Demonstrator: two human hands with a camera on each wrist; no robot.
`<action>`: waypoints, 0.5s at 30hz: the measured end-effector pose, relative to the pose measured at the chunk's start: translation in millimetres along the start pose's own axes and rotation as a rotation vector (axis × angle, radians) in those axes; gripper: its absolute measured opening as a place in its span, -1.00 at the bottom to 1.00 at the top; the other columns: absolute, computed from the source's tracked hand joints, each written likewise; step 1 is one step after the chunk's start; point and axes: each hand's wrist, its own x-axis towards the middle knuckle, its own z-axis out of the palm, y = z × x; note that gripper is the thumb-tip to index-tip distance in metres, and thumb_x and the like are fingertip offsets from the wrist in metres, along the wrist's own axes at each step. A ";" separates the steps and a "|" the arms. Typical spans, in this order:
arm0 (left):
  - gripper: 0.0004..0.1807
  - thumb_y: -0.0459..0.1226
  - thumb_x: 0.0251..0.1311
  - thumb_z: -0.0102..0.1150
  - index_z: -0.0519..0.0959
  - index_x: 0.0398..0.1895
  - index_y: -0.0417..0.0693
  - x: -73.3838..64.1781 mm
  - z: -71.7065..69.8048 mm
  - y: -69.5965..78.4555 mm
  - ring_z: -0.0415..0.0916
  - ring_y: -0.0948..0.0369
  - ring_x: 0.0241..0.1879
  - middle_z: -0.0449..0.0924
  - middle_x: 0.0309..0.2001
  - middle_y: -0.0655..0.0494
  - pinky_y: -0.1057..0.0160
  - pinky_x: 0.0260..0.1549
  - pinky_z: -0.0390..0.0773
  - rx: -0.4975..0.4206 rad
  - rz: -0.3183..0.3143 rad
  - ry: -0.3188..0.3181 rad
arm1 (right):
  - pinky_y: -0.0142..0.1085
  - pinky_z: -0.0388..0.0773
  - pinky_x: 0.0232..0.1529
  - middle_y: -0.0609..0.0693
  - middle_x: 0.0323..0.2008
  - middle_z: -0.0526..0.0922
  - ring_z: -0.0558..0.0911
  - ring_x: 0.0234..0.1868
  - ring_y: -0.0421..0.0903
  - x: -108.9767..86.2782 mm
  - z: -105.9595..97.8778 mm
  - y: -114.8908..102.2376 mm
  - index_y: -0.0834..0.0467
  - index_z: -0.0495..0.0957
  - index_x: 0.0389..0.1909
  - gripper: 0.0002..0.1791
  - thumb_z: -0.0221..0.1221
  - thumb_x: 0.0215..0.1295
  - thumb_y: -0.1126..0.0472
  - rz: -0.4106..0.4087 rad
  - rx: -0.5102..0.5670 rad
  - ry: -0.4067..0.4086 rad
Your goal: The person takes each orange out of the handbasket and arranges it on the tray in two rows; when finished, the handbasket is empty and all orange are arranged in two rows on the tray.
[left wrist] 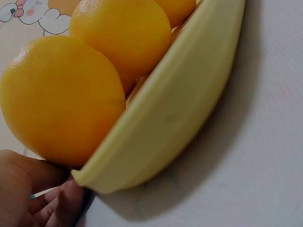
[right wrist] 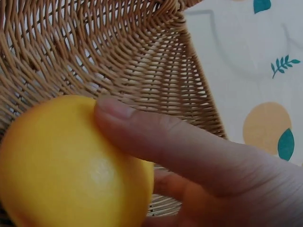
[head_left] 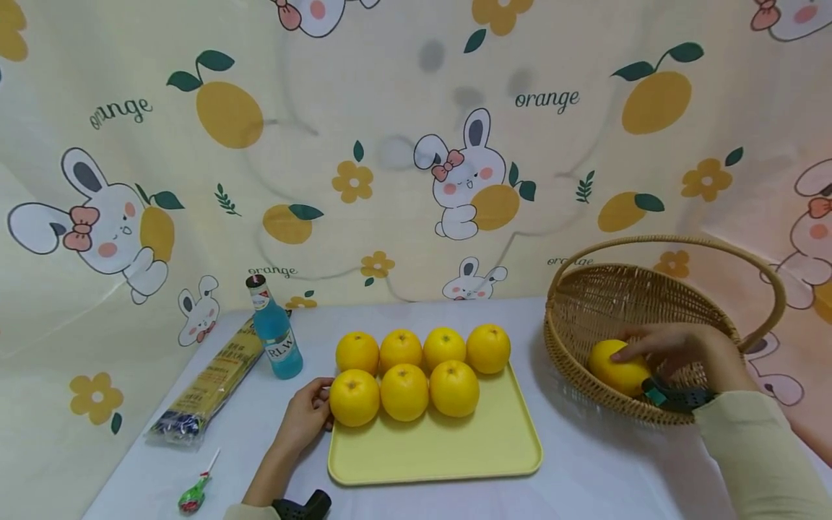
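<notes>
My right hand (head_left: 692, 348) is inside the wicker basket (head_left: 640, 292) and grips an orange (head_left: 614, 370). In the right wrist view the thumb lies along the top of that orange (right wrist: 71, 161), and other fingers are partly hidden behind it. My left hand (head_left: 304, 417) holds the left edge of a yellow tray (head_left: 435, 453). From the left wrist, the thumb shows above the tray's rim (left wrist: 156, 123) beside the nearest orange (left wrist: 61, 99), with fingers beneath. Several oranges fill a back row on the tray, and three more, including a middle one (head_left: 404, 392), stand in front.
Left of the tray, a blue bottle (head_left: 279, 339) stands beside a long yellow package (head_left: 211, 383). A green-wrapped lollipop (head_left: 193, 495) lies nearer the front left. The basket's tall handle (head_left: 669, 240) arches over its opening. A printed cloth backdrop (head_left: 390, 87) hangs behind the white table.
</notes>
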 end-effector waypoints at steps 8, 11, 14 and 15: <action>-0.58 -0.55 0.13 -0.03 0.42 0.10 -0.27 -0.7 -0.9 1.8 0.40 0.17 -0.55 0.43 -0.35 -0.04 0.31 -0.58 0.55 -0.001 0.008 0.010 | -0.09 0.52 0.00 0.38 0.11 0.26 0.48 -0.01 0.05 -6.8 -5.6 -10.1 0.52 -0.24 0.33 -0.09 0.12 0.25 0.16 -0.211 0.026 0.043; -0.58 -0.55 0.13 -0.03 0.42 0.10 -0.27 -0.9 -1.2 2.0 0.40 0.17 -0.55 0.44 -0.35 -0.04 0.31 -0.57 0.56 -0.003 0.003 0.010 | -0.13 0.52 -0.04 0.33 0.08 0.32 0.47 -0.04 0.04 -11.4 -8.1 -13.8 0.50 -0.19 0.34 -0.10 0.14 0.22 0.16 -0.270 -0.031 0.106; -0.58 -0.55 0.13 -0.03 0.42 0.10 -0.26 -1.2 -1.2 2.2 0.40 0.17 -0.54 0.43 -0.35 -0.04 0.30 -0.57 0.56 -0.007 -0.004 0.007 | -0.10 0.48 -0.10 0.33 0.10 0.31 0.43 -0.04 0.07 -17.1 -8.3 -18.1 0.39 -0.09 0.35 -0.14 0.16 0.18 0.16 -0.334 -0.094 0.169; -0.58 -0.55 0.13 -0.03 0.42 0.10 -0.26 -1.3 -1.1 2.1 0.40 0.16 -0.54 0.43 -0.35 -0.04 0.30 -0.56 0.56 -0.009 -0.007 0.005 | -0.09 0.46 -0.12 0.34 0.11 0.29 0.42 -0.04 0.08 -19.4 -7.9 -20.0 0.34 -0.05 0.35 -0.16 0.17 0.16 0.17 -0.358 -0.104 0.184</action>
